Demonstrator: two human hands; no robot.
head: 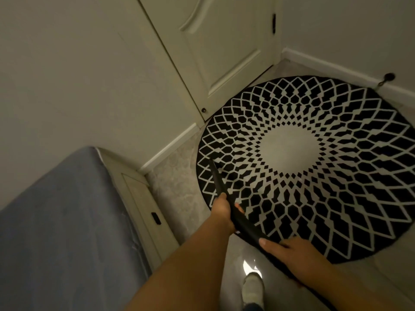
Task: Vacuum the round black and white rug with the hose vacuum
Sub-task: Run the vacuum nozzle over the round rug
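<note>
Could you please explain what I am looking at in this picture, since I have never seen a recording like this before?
There is no robot here: the single picture comes from a wide-angle camera worn on a person's head, looking down at their own arms. The left hand grips a black vacuum wand further forward, and the right hand holds it nearer the body. The wand's tip lies over the near-left edge of a round black and white rug on a pale floor. A closed door stands behind the rug, a bed with a blue cover is on the left, and one socked foot shows below.
</note>
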